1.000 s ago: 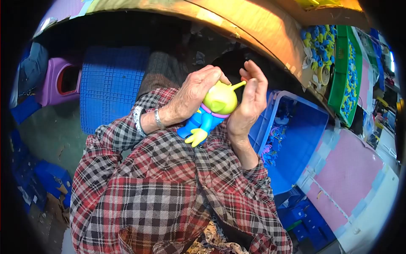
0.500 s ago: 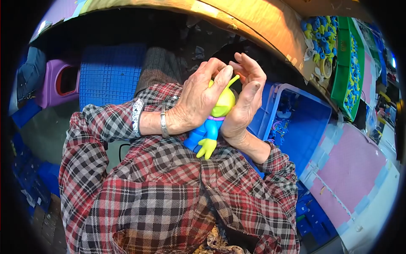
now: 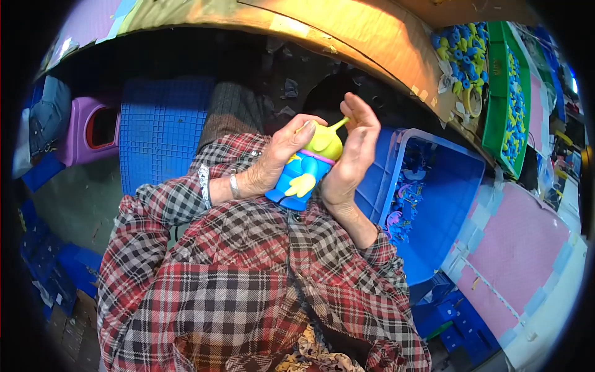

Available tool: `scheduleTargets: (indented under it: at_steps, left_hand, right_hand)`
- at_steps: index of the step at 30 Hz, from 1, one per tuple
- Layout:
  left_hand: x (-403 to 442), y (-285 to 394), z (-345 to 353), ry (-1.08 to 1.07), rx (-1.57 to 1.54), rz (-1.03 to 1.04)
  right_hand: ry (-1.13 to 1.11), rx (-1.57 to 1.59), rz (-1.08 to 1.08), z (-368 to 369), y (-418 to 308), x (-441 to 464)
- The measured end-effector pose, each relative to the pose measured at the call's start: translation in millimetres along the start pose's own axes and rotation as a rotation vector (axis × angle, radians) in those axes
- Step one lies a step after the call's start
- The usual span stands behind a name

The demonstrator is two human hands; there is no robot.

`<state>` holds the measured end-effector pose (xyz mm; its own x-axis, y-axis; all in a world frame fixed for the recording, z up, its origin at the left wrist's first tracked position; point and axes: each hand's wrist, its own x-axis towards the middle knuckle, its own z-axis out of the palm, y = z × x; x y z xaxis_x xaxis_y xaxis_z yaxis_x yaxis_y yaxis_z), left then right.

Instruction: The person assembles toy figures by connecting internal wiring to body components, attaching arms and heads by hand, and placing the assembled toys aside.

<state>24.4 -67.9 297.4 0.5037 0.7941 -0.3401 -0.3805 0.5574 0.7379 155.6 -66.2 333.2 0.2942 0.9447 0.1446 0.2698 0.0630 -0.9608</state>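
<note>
A toy alien figure (image 3: 301, 176) with a yellow-green head, blue body, purple collar and yellow hands is held tilted in front of my chest. My left hand (image 3: 276, 158) is closed around it from the left, its thumb on the head. On the other side my right hand (image 3: 353, 158) cups the figure, palm against its head and body and fingers beside the antenna (image 3: 339, 124). The fingers' exact contact with the antenna is partly hidden. Much of the head's left side is covered by my left hand.
A blue bin (image 3: 443, 204) holding blue and purple parts stands to the right. Beyond it is a green tray (image 3: 499, 99) of small blue and yellow parts. A cardboard-covered table edge (image 3: 347, 31) runs across the front. A blue crate (image 3: 162, 127) and purple stool (image 3: 79, 130) stand left.
The figure has tipped so that its blue body and feet show more. My left hand has slid lower along its side, and my right hand has shifted slightly left.
</note>
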Motion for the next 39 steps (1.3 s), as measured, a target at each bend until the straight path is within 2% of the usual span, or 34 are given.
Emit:
scheduleTargets:
  at_steps: [2,3,4,6,7,8,9,10,12,14,15,17,19,20,22,24,26,28,29,31,36,39]
  left_hand:
    - [6.5,5.9,-1.3,-0.028,-0.139,-0.008]
    - [13.0,7.3,-7.3,-0.03,-0.147,0.004]
    - [12.8,19.2,-6.7,-0.026,-0.243,-0.079]
    - [22.1,21.5,-11.5,0.018,-0.214,0.028]
    - [17.4,33.7,2.5,0.024,-0.159,0.023]
    - [24.1,20.5,21.4,0.105,0.173,0.197]
    - [22.0,9.5,23.1,0.164,0.06,0.195]
    - [30.0,7.9,19.7,0.222,-0.039,0.223]
    - [21.0,26.2,25.1,0.232,-0.21,0.098]
    - [22.8,52.7,27.5,0.174,-0.403,0.035]
    - [30.5,56.9,18.9,0.13,-0.604,-0.073]
    - [37.7,57.2,3.5,0.159,-0.557,0.013]
    - [42.1,54.8,-21.5,0.161,-0.481,0.059]
    - [46.4,51.7,-23.6,0.236,-0.48,0.098]
    - [56.3,48.2,-18.3,0.373,-0.48,0.165]
    - [58.9,43.9,-16.1,0.339,-0.38,0.214]
    - [29.6,85.9,-5.0,0.265,-0.179,0.186]
    - [15.0,106.1,-4.9,0.264,-0.204,0.246]
    - [14.8,107.2,-9.2,0.306,-0.211,0.264]
    - [18.7,97.5,-22.4,0.402,-0.215,0.309]
    - [21.0,80.2,-26.2,0.3,-0.154,0.158]
    - [25.6,67.9,-25.5,0.208,-0.075,0.253]
  right_hand:
    - [0.131,-0.078,-0.054,-12.3,-15.8,21.7]
    - [0.236,0.004,-0.145,-27.4,-14.3,36.7]
    - [0.33,-0.063,-0.244,-45.2,-17.3,47.0]
    - [0.531,-0.117,-0.223,-65.9,-24.7,59.0]
    - [0.374,-0.081,-0.163,-51.1,-19.7,55.0]
    - [0.213,-0.052,-0.092,-21.7,-8.6,41.3]
    - [0.055,-0.026,-0.016,-1.0,-1.9,32.7]
    - [0.18,-0.094,-0.211,11.2,1.9,44.0]
    - [0.005,0.043,-0.131,16.8,-9.2,53.0]
    - [-0.05,0.174,-0.016,19.7,-28.1,57.5]
    - [-0.055,0.225,0.033,17.8,-22.7,63.5]
    - [-0.032,0.262,0.097,15.9,-24.2,67.5]
    - [-0.19,0.251,0.142,-4.3,-22.9,58.2]
    - [-0.259,0.305,0.226,-3.4,-21.9,49.2]
    - [-0.418,0.211,0.166,11.6,-27.3,27.7]
    - [-0.272,-0.056,0.015,23.0,-35.3,21.4]
    - [-0.19,0.366,0.34,14.8,-19.9,30.5]
    - [-0.112,0.847,0.54,0.1,-2.8,41.7]
    - [-0.083,0.96,0.581,-7.0,3.3,44.3]
    - [-0.077,1.111,0.675,-11.9,14.8,48.0]
    - [-0.197,1.387,0.732,6.1,10.7,52.2]
    - [-0.261,1.418,0.77,6.6,21.8,48.6]
